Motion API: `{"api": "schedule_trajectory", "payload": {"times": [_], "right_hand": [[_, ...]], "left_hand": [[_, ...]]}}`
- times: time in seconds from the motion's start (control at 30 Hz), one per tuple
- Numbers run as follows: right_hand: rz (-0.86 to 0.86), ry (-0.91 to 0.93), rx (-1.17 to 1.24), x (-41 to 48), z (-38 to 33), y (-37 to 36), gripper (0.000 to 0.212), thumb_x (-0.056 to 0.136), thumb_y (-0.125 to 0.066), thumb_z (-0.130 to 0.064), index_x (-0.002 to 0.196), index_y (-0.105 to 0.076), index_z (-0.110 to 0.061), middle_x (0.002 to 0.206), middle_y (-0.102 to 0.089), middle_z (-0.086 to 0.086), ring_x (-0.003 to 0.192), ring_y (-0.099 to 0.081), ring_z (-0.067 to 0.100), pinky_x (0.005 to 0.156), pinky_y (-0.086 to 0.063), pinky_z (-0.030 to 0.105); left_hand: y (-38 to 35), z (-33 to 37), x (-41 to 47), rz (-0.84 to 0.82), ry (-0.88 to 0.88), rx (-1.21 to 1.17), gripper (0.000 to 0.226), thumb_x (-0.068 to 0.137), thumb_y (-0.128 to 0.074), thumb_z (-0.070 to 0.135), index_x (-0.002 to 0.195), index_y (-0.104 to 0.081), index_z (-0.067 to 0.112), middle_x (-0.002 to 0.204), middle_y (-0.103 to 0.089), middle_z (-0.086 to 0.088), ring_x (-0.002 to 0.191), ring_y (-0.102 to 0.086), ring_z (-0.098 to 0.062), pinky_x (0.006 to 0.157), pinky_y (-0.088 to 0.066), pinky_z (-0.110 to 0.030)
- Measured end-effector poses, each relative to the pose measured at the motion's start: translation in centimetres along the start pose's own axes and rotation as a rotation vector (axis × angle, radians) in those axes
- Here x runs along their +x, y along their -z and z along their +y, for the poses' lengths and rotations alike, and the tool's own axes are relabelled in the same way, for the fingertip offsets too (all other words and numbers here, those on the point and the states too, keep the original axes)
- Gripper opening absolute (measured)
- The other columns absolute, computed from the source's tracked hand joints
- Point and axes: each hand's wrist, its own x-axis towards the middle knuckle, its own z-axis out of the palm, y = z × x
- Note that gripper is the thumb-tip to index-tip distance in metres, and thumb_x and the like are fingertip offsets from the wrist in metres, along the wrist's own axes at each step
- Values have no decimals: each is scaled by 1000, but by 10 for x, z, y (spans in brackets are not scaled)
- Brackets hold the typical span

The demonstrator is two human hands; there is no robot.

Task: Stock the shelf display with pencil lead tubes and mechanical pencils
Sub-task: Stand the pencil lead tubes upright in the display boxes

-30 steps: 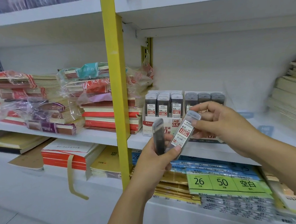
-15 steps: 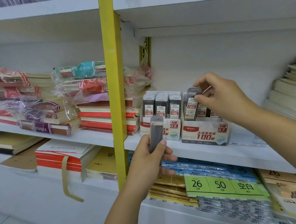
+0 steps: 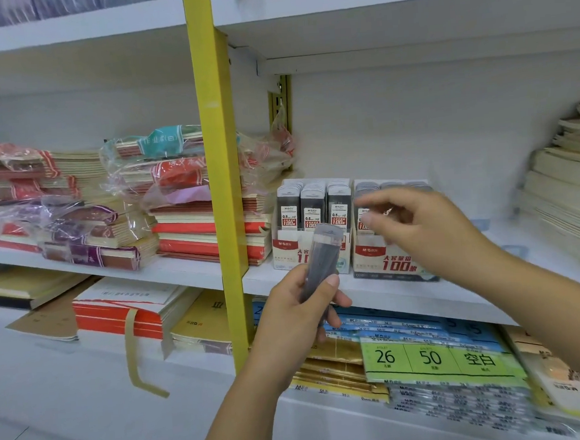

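Thumb and curled fingers of the left hand (image 3: 295, 317) clamp round the lower half of a lead tube (image 3: 322, 258). The tube is dark with a clear cap and is tilted slightly right. It is raised in front of the left display box (image 3: 284, 254) and does not touch it. The right hand (image 3: 430, 230) hovers in front of the right display box (image 3: 394, 264), motion-blurred. Its fingers are loosely bent and apart, with nothing visible between them.

Both boxes stand side by side on the white middle shelf (image 3: 390, 293), just right of the yellow upright (image 3: 219, 190). The left box holds upright rows of tubes marked 0.5 (image 3: 310, 208). The right box also holds tubes (image 3: 391, 185), partly hidden by the right hand.

Left of the upright, red and cream notebooks (image 3: 210, 232) lie stacked, some in loose plastic wrap (image 3: 58, 219). Pale paper stacks (image 3: 568, 200) fill the far right of the shelf. On the shelf below lie packs with a green label (image 3: 439, 357) reading 26 and 50.
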Motion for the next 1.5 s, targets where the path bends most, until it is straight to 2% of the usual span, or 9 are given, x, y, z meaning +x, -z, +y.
{"api": "schedule_trajectory", "payload": {"times": [0.17, 0.3, 0.43, 0.6, 0.73, 0.9, 1.07, 1.37, 1.5], "right_hand": [[-206, -164, 431, -16, -10, -15, 26, 95, -60, -13, 116, -62, -29, 85, -69, -8, 56, -62, 11, 50, -48, 20], [-184, -201, 543, -17, -3, -11, 20, 95, -57, -6, 105, -67, -20, 87, -73, 2, 77, -70, 18, 70, -56, 23], [-169, -216, 569, -21, 5, -15, 19, 90, -65, -14, 108, -64, -21, 101, -74, -3, 88, -71, 13, 73, -55, 19], [-197, -264, 570, -22, 10, -17, 28, 95, -60, -18, 122, -57, -26, 102, -76, -6, 94, -71, 16, 84, -56, 28], [-144, -254, 534, -24, 9, -16, 20, 93, -63, -17, 113, -59, -21, 91, -77, -3, 79, -73, 15, 68, -58, 23], [238, -30, 301, -1, 6, 27, 22, 93, -58, -17, 103, -57, -37, 95, -73, -6, 86, -70, 14, 73, -58, 36], [156, 71, 17, 24, 7, 38, 26, 96, -53, -9, 100, -48, -35, 89, -69, -19, 79, -65, -1, 64, -48, 11], [-11, 18, -246, 46, 20, 17, 19, 93, -59, -19, 102, -58, -36, 97, -58, -18, 85, -58, 1, 72, -47, 20], [-50, 8, -425, 46, 26, 10, 27, 94, -60, -25, 120, -64, -28, 101, -46, -5, 95, -45, 11, 81, -41, 28]], "left_hand": [[-8, 0, -3, -41, 17, 101, 22, 104, -47, 40, 95, -65, 48, 89, -72, 14, 68, -60, 1, 59, -48, -17], [-6, -4, -5, -88, 103, 161, 33, 99, -35, 59, 97, -67, 50, 87, -64, 27, 80, -60, 8, 84, -51, -27], [-9, -1, -4, -52, 15, 113, 28, 101, -51, 42, 100, -60, 69, 103, -62, 38, 95, -58, 17, 74, -49, -6], [-12, -11, 2, 173, -159, 154, 51, 85, -80, 23, 99, -58, 67, 104, -66, 32, 102, -62, 10, 74, -53, -10], [-18, -12, 7, 192, -191, 256, 57, 83, -81, 27, 102, -52, 73, 105, -63, 35, 104, -60, 8, 75, -54, -12], [-25, -15, 9, 282, -411, 751, 62, 94, -63, 44, 148, -32, 42, 145, -30, 28, 140, -20, 5, 115, -24, -23], [-24, -25, 17, 193, -452, 1072, 66, 103, -45, 44, 160, -15, 29, 166, 7, 15, 152, 19, -6, 123, 5, -32], [-21, -35, 21, 173, -466, 1069, 70, 101, -43, 47, 160, -8, 32, 167, 11, 14, 152, 20, -7, 123, 3, -35], [-18, -35, 18, 133, -450, 1052, 69, 101, -43, 49, 159, -10, 34, 166, 12, 18, 150, 23, -2, 120, 9, -28]]}}
